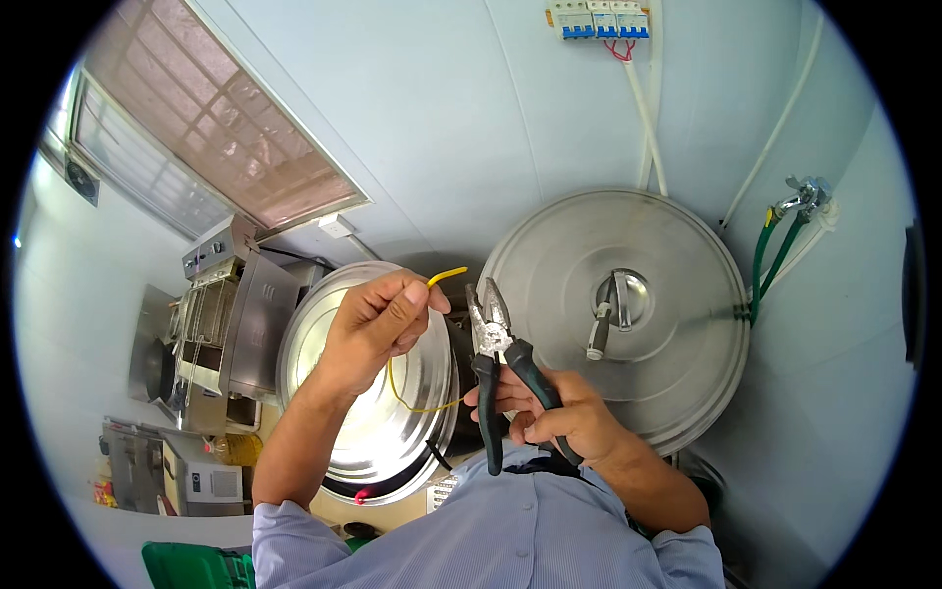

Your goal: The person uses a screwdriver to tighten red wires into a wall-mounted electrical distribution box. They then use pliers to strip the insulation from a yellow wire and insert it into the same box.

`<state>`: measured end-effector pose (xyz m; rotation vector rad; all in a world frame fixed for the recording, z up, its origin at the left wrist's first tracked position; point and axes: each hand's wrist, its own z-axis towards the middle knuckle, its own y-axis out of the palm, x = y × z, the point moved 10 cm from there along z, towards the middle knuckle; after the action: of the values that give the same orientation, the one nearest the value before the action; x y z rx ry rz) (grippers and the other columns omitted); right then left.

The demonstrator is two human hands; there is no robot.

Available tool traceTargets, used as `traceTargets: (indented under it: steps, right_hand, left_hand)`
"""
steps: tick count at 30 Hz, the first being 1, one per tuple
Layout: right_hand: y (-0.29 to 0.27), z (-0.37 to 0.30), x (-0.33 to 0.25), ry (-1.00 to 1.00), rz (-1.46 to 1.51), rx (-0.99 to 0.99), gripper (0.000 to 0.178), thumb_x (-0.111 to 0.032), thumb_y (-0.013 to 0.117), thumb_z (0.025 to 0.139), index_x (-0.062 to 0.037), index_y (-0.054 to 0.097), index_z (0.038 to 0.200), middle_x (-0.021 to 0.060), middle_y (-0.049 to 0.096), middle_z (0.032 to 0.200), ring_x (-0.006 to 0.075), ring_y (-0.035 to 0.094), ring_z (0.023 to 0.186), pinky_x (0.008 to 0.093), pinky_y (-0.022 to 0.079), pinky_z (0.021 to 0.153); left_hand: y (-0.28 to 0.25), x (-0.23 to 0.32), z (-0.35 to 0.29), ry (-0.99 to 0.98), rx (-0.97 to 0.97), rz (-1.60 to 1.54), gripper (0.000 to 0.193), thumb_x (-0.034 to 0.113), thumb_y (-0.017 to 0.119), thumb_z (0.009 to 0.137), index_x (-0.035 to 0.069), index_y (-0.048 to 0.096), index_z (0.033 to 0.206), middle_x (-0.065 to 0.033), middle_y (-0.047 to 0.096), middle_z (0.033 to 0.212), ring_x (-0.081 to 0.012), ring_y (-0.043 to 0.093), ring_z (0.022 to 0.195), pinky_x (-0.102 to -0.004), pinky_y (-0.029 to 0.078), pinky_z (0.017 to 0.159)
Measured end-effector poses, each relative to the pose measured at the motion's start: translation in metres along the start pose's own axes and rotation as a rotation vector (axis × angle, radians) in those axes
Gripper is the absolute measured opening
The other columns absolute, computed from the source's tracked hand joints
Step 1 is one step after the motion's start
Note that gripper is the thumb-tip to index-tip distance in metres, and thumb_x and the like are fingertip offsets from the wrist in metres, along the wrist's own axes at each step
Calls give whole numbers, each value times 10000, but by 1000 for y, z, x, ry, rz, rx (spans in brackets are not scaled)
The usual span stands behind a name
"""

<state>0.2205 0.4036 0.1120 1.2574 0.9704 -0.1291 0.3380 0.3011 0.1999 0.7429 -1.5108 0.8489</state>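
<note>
Between the thumb and fingers of my left hand (pixel 383 319) is a thin yellow wire (pixel 448 275), its short end pointing up and to the right. The rest of the wire loops down below that hand toward my right hand. My right hand (pixel 554 407) grips a pair of pliers (pixel 494 339) with black handles, its metal jaws spread apart and facing up. The jaws stand just right of the wire's end, not touching it. On the large round metal lid (pixel 540 255) behind lies a screwdriver (pixel 600 334) with a grey and black handle, beside the lid's handle.
A second, shiny round lid (pixel 339 412) lies below my left arm. Circuit breakers (pixel 601 20) with red wires sit high on the wall. A tap (pixel 807 196) with green hoses (pixel 770 260) is at right. Metal kitchen equipment (pixel 270 319) stands at left, near a green bin (pixel 191 566).
</note>
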Motion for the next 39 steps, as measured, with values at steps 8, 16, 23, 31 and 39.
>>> traceTargets:
  steps: [8,16,23,31,39]
  right_hand:
    - [12,5,-3,42,21,-36,666,85,543,693,71,497,1357,179,606,1256,252,595,1172,344,528,928]
    - [19,8,4,59,-1,-49,604,70,566,708,51,534,1311,157,623,1223,223,595,1147,332,525,908]
    - [27,13,14,106,-120,-72,551,54,576,721,45,556,1271,124,653,1135,194,610,1057,310,503,897]
    - [34,20,25,167,-356,-99,617,-19,573,705,53,501,1313,156,604,1138,238,578,1053,362,510,871]
    - [34,21,25,124,-613,-76,474,-17,584,726,19,606,1198,19,638,876,90,524,704,257,446,702]
  left_hand:
    - [-6,13,-2,8,45,133,320,259,521,1045,1,650,904,73,395,587,-28,301,499,-230,216,473]
    - [-2,11,-20,-1,38,143,276,199,525,1017,-11,640,879,59,404,604,-32,326,536,-227,242,500]
    - [-1,-4,-55,37,109,170,286,210,528,1020,-30,635,909,31,449,629,-43,346,554,-230,262,525]
    - [-8,-16,-76,54,158,105,287,241,527,1046,2,651,948,41,456,672,-52,363,629,-236,318,592]
    - [-9,-21,-92,56,224,63,289,232,517,1046,-1,645,932,46,444,656,-44,349,611,-236,302,575]
